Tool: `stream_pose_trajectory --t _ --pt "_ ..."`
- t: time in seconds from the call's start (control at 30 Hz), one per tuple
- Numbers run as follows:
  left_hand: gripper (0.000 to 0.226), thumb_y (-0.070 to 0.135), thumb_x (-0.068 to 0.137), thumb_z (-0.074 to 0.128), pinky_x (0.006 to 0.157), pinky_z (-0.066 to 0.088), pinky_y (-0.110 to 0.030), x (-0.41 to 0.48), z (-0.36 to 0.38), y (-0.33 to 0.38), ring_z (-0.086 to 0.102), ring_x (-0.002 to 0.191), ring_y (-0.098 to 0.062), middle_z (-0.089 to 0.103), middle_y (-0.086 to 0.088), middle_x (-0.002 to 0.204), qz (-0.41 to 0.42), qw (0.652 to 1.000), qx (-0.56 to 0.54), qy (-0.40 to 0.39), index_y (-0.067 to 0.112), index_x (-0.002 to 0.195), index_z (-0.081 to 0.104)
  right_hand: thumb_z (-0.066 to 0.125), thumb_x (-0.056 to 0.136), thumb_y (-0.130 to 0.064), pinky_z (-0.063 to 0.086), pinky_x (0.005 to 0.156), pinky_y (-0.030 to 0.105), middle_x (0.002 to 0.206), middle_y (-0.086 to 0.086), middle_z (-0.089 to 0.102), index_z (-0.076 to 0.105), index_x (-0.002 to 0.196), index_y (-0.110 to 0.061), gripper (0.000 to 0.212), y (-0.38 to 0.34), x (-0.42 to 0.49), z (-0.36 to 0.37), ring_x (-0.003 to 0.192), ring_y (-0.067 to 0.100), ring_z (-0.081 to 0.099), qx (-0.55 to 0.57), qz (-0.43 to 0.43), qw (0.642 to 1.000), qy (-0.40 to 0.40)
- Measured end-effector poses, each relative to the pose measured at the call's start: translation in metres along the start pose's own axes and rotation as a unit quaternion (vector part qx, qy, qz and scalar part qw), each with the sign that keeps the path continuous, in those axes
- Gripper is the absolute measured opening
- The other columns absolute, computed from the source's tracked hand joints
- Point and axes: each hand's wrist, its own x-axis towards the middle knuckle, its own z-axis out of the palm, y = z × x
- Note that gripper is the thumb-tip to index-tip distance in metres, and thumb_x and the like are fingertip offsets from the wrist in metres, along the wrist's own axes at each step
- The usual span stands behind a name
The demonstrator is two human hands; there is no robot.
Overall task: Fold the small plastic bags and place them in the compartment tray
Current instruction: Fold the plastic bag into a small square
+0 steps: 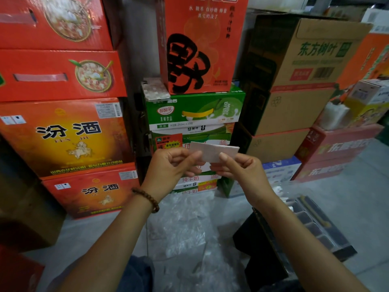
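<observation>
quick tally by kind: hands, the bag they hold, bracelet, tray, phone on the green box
hands: 2, left hand and right hand
small plastic bag, pinched by both: 1
beaded bracelet: 1
compartment tray: 1
phone: 1
total: 6
loose bags below overlap too much to count

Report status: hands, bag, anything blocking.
Left hand and right hand both pinch the small plastic bag, held up. Compartment tray low at right. Nothing seen blocking.
</observation>
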Motion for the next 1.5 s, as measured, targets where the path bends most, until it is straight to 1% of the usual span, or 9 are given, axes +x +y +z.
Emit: stream_pose_trajectory --t 0.23,0.4,0.53,0.67,0.9,1.03,1.2,1.4,1.5 --pt "0.02 0.014 0.085 0.065 0.051 0.054 -0.02 0.003 0.009 -0.004 0.07 0.057 -0.016 0.071 -0.001 0.063 -0.001 0.998 -0.021 0.058 0.006 0.069 0.057 0.065 0.083 -0.022 0.056 0.065 0.02 0.076 0.01 0.075 0.073 0.088 -0.005 0.02 0.004 0.004 0.006 0.072 0.019 0.073 0.023 -0.005 0.998 0.063" --pt "0.029 0.03 0.081 0.066 0.049 0.054 -0.022 0.005 0.015 -0.005 0.07 0.058 -0.019 0.07 -0.003 0.065 -0.016 0.993 -0.04 0.114 0.008 0.073 0.048 0.065 0.083 -0.025 0.057 0.067 0.021 0.077 0.008 0.075 0.073 0.084 -0.01 0.017 0.005 0.004 0.01 0.073 0.019 0.073 0.02 -0.012 0.995 0.096" --pt "0.046 0.047 0.078 0.062 0.069 0.058 -0.025 0.006 0.02 -0.007 0.072 0.08 -0.015 0.072 -0.003 0.091 -0.129 0.988 -0.045 0.067 0.004 0.096 0.056 0.064 0.088 -0.018 0.056 0.066 0.02 0.077 0.006 0.075 0.073 0.083 -0.007 0.015 0.004 0.006 0.009 0.073 0.017 0.073 0.004 -0.027 0.994 0.102" --pt "0.029 0.038 0.087 0.061 0.092 0.051 -0.027 0.008 0.027 -0.013 0.067 0.103 -0.013 0.072 -0.003 0.107 -0.184 0.974 -0.133 0.003 0.017 0.107 0.065 0.065 0.086 -0.019 0.055 0.066 0.019 0.075 0.005 0.075 0.073 0.082 -0.007 0.014 0.005 0.004 0.013 0.073 0.016 0.073 0.001 -0.029 0.997 0.07" --pt "0.026 0.022 0.088 0.063 0.085 0.053 -0.023 0.01 0.032 -0.013 0.068 0.101 -0.017 0.072 -0.008 0.106 -0.155 0.974 -0.161 0.047 0.009 0.111 0.064 0.064 0.09 -0.014 0.058 0.068 0.023 0.079 0.008 0.076 0.074 0.086 -0.009 0.012 0.012 0.005 0.012 0.075 0.021 0.074 -0.03 -0.025 0.997 0.062" --pt "0.014 0.021 0.087 0.065 0.075 0.055 -0.02 0.009 0.035 -0.012 0.069 0.093 -0.014 0.072 -0.004 0.1 -0.119 0.981 -0.135 0.073 0.017 0.1 0.066 0.063 0.091 -0.014 0.056 0.065 0.021 0.076 0.007 0.075 0.073 0.085 -0.009 0.013 0.013 0.005 0.012 0.072 0.018 0.073 -0.045 -0.03 0.996 0.064" --pt "0.019 0.009 0.087 0.065 0.073 0.056 -0.024 0.01 0.034 -0.011 0.069 0.095 -0.015 0.072 0.0 0.101 -0.059 0.984 -0.159 0.057 0.02 0.102 0.066 0.062 0.092 -0.015 0.055 0.062 0.021 0.071 0.005 0.074 0.073 0.084 -0.01 0.014 0.015 0.006 0.012 0.066 0.015 0.071 -0.041 -0.019 0.997 0.068" --pt "0.006 0.015 0.083 0.071 0.076 0.058 -0.03 0.01 0.035 -0.016 0.069 0.083 -0.014 0.073 0.004 0.083 -0.029 0.986 -0.111 0.118 0.016 0.089 0.07 0.062 0.092 -0.019 0.054 0.061 0.02 0.069 0.007 0.073 0.073 0.082 -0.008 0.018 0.018 0.005 0.014 0.065 0.014 0.07 -0.031 -0.014 0.997 0.075" --pt "0.006 0.018 0.081 0.073 0.074 0.058 -0.03 0.01 0.037 -0.016 0.069 0.081 -0.014 0.073 0.003 0.082 -0.026 0.983 -0.101 0.15 0.017 0.085 0.07 0.062 0.091 -0.023 0.053 0.06 0.02 0.068 0.0 0.072 0.074 0.079 -0.018 0.018 0.02 0.005 0.015 0.063 0.008 0.067 -0.046 -0.009 0.997 0.055"
